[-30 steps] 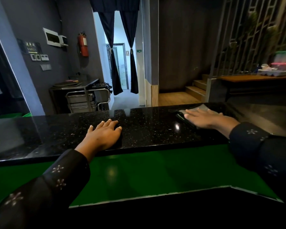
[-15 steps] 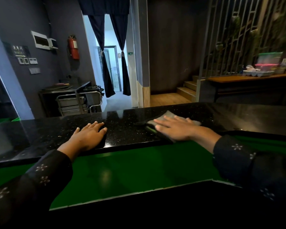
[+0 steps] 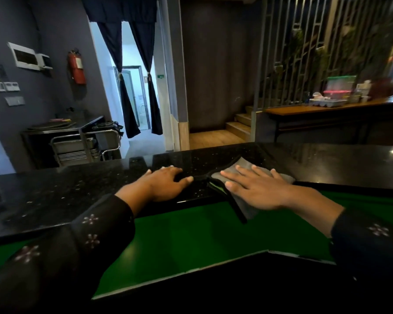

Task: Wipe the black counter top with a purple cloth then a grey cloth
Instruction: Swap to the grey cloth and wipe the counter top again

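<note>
Grey cloth point(image 3: 244, 168) lay flat on the black counter top point(image 3: 55, 196), pinned under the right hand point(image 3: 256, 189), fingers spread, palm down, not pinched. Its near corner hung past the counter edge below that palm, over the green panel point(image 3: 179, 241). Left hand point(image 3: 163, 183) rested open and flat just beside the cloth, holding nothing. Purple cloth not visible. Likely the grey-cloth pass. Best done with even palm pressure, overlapping strokes, pulling the overhanging corner back under the hand so it didn't drag.
</note>
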`<state>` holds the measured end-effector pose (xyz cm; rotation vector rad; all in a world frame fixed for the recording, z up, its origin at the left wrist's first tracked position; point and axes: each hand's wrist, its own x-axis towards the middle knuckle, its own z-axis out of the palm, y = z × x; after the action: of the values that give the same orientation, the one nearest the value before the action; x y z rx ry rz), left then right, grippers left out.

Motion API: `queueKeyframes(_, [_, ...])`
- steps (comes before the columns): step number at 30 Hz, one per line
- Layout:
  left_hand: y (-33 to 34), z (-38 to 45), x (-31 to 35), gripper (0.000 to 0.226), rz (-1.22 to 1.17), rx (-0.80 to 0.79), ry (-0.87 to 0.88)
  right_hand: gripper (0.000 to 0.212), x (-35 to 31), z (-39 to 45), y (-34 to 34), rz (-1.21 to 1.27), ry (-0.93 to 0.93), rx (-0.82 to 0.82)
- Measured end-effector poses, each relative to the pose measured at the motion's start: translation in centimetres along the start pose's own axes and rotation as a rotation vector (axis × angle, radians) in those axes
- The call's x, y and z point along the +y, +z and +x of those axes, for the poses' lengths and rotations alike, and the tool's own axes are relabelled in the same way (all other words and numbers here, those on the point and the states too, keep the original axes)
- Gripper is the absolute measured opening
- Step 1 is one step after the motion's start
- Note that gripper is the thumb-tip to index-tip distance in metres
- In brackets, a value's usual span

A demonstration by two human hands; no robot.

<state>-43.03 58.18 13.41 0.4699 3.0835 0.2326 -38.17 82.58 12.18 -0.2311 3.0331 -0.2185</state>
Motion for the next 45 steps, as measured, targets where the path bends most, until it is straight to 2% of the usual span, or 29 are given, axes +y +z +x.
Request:
queueKeyframes(7, [2.5,2.8,0.5,0.071,-0.009,0.019,-0.037,0.058,3.9,8.0,-2.4,0.066,0.148,-0.012])
queueKeyframes(12, [2.1,3.1,0.5,0.072,0.000,0.028,-0.043,0.059,3.2,12.3,-3.3,0.038,0.236,-0.007])
queueKeyframes(14, [2.0,3.0,0.7,0.072,-0.009,0.027,-0.042,0.060,3.0,12.0,-3.2,0.029,0.213,-0.022])
queueKeyframes(19, [2.3,2.9,0.7,0.070,0.006,0.032,-0.034,0.056,4.5,8.2,-1.9,-0.008,0.003,-0.064])
queueKeyframes(22, [2.5,3.1,0.6,0.070,0.013,0.035,-0.040,0.055,5.4,8.7,-2.0,-0.031,-0.027,-0.059])
queueKeyframes(28, [2.5,3.2,0.7,0.071,-0.006,0.036,-0.036,0.063,5.2,16.4,-3.8,-0.005,0.200,-0.060])
queueKeyframes(31, [2.5,3.2,0.6,0.070,-0.019,0.037,-0.037,0.064,2.0,18.5,-4.0,-0.026,0.260,-0.024])
queueKeyframes(33, [2.4,3.3,0.6,0.070,-0.015,0.032,-0.036,0.063,-1.0,18.8,-3.4,-0.040,0.166,0.014])
queueKeyframes(36, [2.4,3.3,0.5,0.071,-0.011,0.028,-0.039,0.059,-4.0,18.7,-1.9,-0.065,-0.094,-0.020])
queueKeyframes(39, [2.4,3.0,0.6,0.072,-0.019,0.026,-0.025,0.055,-2.1,18.6,-2.0,-0.047,-0.178,-0.065])
queueKeyframes(41, [2.3,2.8,0.5,0.073,-0.032,0.027,-0.022,0.055,1.1,18.4,-3.0,0.005,-0.105,-0.025])
queueKeyframes(43, [2.4,2.9,0.4,0.073,-0.037,0.031,-0.023,0.059,5.4,18.7,-3.8,0.048,0.058,0.029])
queueKeyframes(45, [2.4,3.0,0.5,0.072,-0.035,0.038,-0.025,0.070,8.4,19.1,-4.2,0.034,0.193,0.032])
